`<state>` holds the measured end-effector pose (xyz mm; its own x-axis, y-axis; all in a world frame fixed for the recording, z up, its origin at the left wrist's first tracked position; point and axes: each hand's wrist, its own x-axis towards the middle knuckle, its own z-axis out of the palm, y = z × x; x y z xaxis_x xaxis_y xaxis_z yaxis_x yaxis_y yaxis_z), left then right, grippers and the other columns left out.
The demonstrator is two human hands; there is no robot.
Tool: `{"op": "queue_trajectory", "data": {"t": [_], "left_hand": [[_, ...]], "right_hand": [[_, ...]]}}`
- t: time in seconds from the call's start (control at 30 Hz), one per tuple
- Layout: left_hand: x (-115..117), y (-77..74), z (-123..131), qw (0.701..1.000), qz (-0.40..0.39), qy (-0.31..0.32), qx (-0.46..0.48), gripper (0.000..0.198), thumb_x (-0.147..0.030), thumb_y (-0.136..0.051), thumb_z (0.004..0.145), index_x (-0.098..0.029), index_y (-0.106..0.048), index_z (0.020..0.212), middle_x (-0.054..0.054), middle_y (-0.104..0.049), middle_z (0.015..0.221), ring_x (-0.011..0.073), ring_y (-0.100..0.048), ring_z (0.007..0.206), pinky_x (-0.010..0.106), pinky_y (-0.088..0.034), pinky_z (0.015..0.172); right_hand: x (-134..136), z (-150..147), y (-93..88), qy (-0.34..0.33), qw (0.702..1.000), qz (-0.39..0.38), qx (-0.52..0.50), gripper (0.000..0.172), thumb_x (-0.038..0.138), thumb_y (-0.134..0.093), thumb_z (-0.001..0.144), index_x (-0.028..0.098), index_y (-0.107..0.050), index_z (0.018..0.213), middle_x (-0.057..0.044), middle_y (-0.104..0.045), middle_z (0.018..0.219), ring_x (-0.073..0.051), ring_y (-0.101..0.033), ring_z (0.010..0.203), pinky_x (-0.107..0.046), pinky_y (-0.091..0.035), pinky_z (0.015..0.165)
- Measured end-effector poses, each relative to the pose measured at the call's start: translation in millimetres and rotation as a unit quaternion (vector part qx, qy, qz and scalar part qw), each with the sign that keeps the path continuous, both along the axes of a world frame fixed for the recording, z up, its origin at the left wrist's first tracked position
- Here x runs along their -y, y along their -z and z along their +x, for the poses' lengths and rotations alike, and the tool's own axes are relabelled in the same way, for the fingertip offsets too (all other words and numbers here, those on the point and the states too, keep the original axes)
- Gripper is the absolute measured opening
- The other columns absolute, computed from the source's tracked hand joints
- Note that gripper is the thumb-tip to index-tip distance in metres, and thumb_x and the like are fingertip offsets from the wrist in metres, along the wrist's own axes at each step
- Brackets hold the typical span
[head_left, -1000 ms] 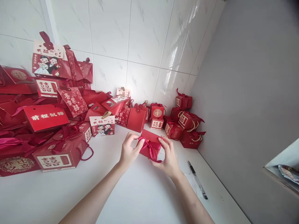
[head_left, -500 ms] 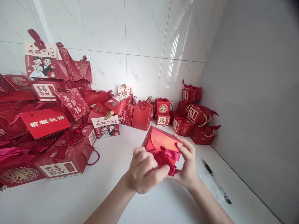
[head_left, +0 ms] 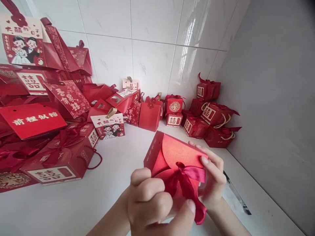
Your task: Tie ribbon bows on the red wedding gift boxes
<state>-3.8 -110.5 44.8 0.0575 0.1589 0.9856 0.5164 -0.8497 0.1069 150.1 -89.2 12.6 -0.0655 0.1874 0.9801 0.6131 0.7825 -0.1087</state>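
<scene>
A red gift box (head_left: 180,147) with rounded interlocking flaps is tilted up above the table, its closure tied with a crimson satin ribbon (head_left: 193,193) in a bow. My right hand (head_left: 214,177) grips the box by its right side, fingers on the top edge. In front of the box is my left hand (head_left: 155,203), with its fingers curled and its thumb against the hanging ribbon tail. The curled fingers hide part of the box's lower left side and what lies inside the grip.
A big pile of red gift boxes (head_left: 71,154) fills the left side. Smaller boxes (head_left: 197,126) are stacked at the back right, beside a grey wall (head_left: 275,108). On the white table (head_left: 108,193), a black pen (head_left: 237,193) lies right of my right hand. White tiles (head_left: 152,62) stand behind.
The box and both hands have come nearer to the camera and lower, so they look larger. My left thumb now lies lower, along the ribbon's tail. The camera view has shifted slightly.
</scene>
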Motion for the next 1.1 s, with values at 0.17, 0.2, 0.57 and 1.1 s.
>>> {"op": "queue_trajectory", "data": {"t": [0.17,0.2,0.57,1.1], "left_hand": [[7.2,6.2,8.1,0.999,-0.008,0.000,0.044,0.023,-0.011,-0.048,0.079,-0.028,-0.059,0.067,-0.003,-0.039,0.041,0.0134,-0.038,0.051,0.037,-0.036,0.063],[7.5,6.5,8.1,0.999,-0.016,-0.004,0.046,0.024,-0.011,-0.047,0.079,-0.029,-0.060,0.070,-0.003,-0.039,0.041,0.0140,-0.039,0.051,0.038,-0.036,0.063],[5.3,0.8,7.8,0.999,-0.011,0.006,0.049,0.026,-0.008,-0.048,0.081,-0.025,-0.055,0.062,-0.003,-0.036,0.043,0.0130,-0.039,0.051,0.036,-0.034,0.063],[3.5,0.3,8.1,0.998,-0.025,-0.011,0.063,0.024,-0.012,-0.047,0.083,-0.028,-0.057,0.069,-0.004,-0.038,0.040,0.0135,-0.038,0.049,0.037,-0.035,0.063]], "right_hand": [[3.1,-2.1,-1.3,-0.004,1.000,-0.014,-0.008,0.049,0.017,-0.042,0.085,0.022,-0.036,0.133,-0.012,-0.042,0.121,-0.030,-0.047,0.112,-0.057,-0.042,0.091],[3.6,-2.5,-2.0,-0.006,1.000,-0.014,-0.009,0.048,0.019,-0.042,0.085,0.022,-0.036,0.133,-0.013,-0.041,0.120,-0.031,-0.047,0.112,-0.058,-0.042,0.090],[6.7,-3.1,-9.1,0.009,1.000,-0.015,-0.005,0.045,0.030,-0.047,0.087,0.025,-0.039,0.131,-0.011,-0.042,0.115,-0.031,-0.049,0.108,-0.056,-0.045,0.087],[8.9,-1.5,-12.4,0.023,1.000,-0.016,0.014,0.049,0.046,-0.044,0.088,0.024,-0.037,0.132,-0.014,-0.042,0.113,-0.033,-0.049,0.106,-0.057,-0.046,0.084]]}}
